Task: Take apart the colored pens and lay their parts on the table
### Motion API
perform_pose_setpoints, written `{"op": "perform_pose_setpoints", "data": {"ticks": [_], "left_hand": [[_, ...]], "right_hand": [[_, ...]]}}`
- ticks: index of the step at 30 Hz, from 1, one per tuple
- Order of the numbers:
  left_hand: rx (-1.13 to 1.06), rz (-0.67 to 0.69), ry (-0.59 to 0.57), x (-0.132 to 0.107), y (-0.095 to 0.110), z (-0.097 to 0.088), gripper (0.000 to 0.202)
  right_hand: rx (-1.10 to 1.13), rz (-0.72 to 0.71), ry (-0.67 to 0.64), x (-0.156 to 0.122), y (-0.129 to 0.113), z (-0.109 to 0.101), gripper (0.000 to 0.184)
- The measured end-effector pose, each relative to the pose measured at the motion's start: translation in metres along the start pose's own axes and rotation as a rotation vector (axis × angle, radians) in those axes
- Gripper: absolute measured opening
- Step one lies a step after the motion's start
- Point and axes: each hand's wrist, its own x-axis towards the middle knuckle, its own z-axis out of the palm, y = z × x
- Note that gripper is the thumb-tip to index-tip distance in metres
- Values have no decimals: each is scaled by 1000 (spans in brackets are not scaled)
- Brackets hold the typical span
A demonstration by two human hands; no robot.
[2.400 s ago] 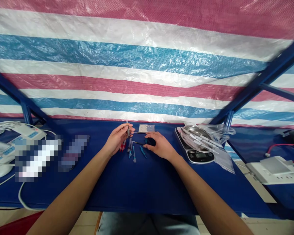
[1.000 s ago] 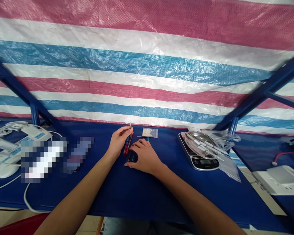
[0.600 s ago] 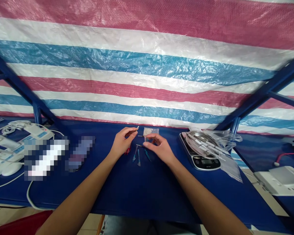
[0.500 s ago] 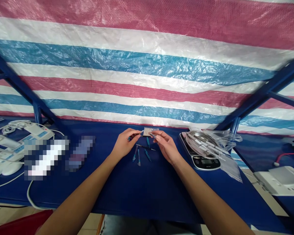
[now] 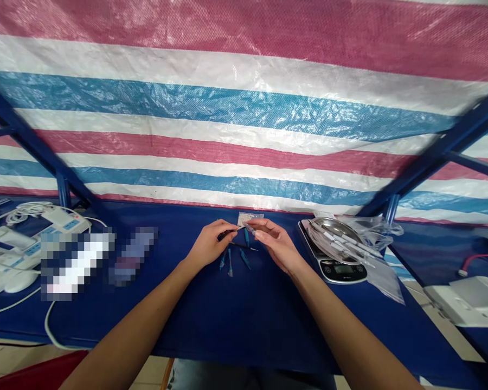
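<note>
My left hand [image 5: 210, 242] is closed in a pinch around a thin dark pen-like stick [image 5: 223, 234], its lighter tip pointing right. Facing it, my right hand [image 5: 277, 244] pinches a small clear, bluish tube-like piece [image 5: 250, 229]. The two held ends meet or nearly meet; I cannot tell if they touch. Just behind the fingertips lies a clear bag of small pale bits [image 5: 246, 218]. Below the hands, a black thin pointed stick [image 5: 244, 247] lies among several slim blue pieces, such as a blue piece [image 5: 245, 259] and a clear-tipped blue piece [image 5: 230, 262].
At right, a kitchen scale [image 5: 344, 272] bears a metal bowl [image 5: 341, 230] and plastic bags with white sticks. Power strips [image 5: 71, 222] and white cables lie at left beside two blurred-out objects. Blue frame bars [image 5: 427, 146] and a striped tarp [image 5: 244, 119] stand behind the table.
My left hand's held stick now shows dark, with its tip nearer the right hand's piece. The blue bit seen earlier in the left hand no longer shows. Both hands stay over the same spot.
</note>
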Motion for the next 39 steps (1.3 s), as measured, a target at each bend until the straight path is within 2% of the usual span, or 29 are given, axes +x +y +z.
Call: {"op": "perform_pose_setpoints", "data": {"ticks": [4, 8, 25, 30, 36, 39], "left_hand": [[45, 19, -5, -1, 0, 2, 24], [102, 41, -18, -1, -1, 2, 25], [97, 30, 16, 0, -4, 1, 22], [134, 58, -9, 0, -5, -1, 23], [146, 121, -33, 0, -9, 0, 23], [147, 133, -52, 0, -11, 1, 23]], "right_hand": [[-54, -14, 29, 0, 1, 1, 49], [-65, -5, 5, 0, 3, 1, 48], [-96, -1, -3, 0, -2, -1, 49], [55, 94, 16, 0, -2, -3, 45], [360, 366, -11, 5, 2, -10, 49], [363, 424, -26, 6, 5, -10, 53]]}}
